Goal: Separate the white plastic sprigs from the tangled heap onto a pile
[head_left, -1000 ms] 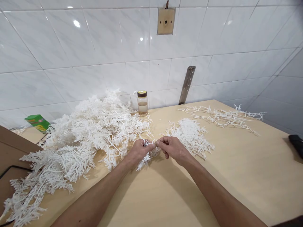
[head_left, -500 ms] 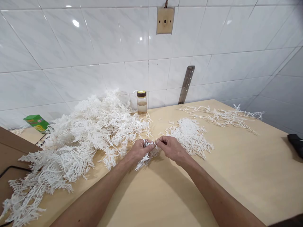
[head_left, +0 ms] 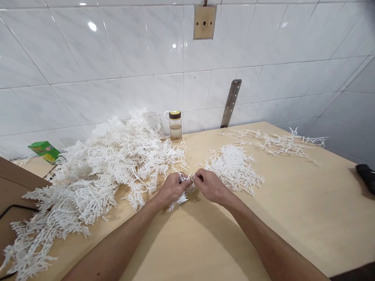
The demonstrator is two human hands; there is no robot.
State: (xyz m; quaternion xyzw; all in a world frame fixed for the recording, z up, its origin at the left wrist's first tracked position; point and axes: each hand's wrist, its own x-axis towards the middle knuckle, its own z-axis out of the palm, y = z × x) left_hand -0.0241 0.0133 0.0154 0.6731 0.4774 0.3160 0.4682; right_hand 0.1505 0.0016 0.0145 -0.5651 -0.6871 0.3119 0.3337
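Note:
My left hand [head_left: 175,186] is closed around a white branching plastic sprig [head_left: 179,201], whose feathery end hangs below the fingers. Close beside it, my right hand [head_left: 208,184] pinches at the sprig's upper part with thumb and forefinger; the exact piece between those fingertips is too small to make out. A large heap of white branching sprigs [head_left: 117,152] spreads over the table on the left. Just beyond my right hand lies a flat pile of small white pieces [head_left: 234,168]. Thin bare white stems [head_left: 278,144] are strewn farther back on the right.
A lidded bottle of liquid [head_left: 175,127] stands by the tiled wall. Against that wall leans a metal strip [head_left: 231,103]. At the left are a green box [head_left: 44,151] and a brown cardboard box [head_left: 17,187]. A black object [head_left: 366,177] sits at the table's right edge [head_left: 351,203].
The fingers of my right hand have curled in more and shifted slightly right. My left hand stays almost in place, still holding the sprig. The piles look the same.

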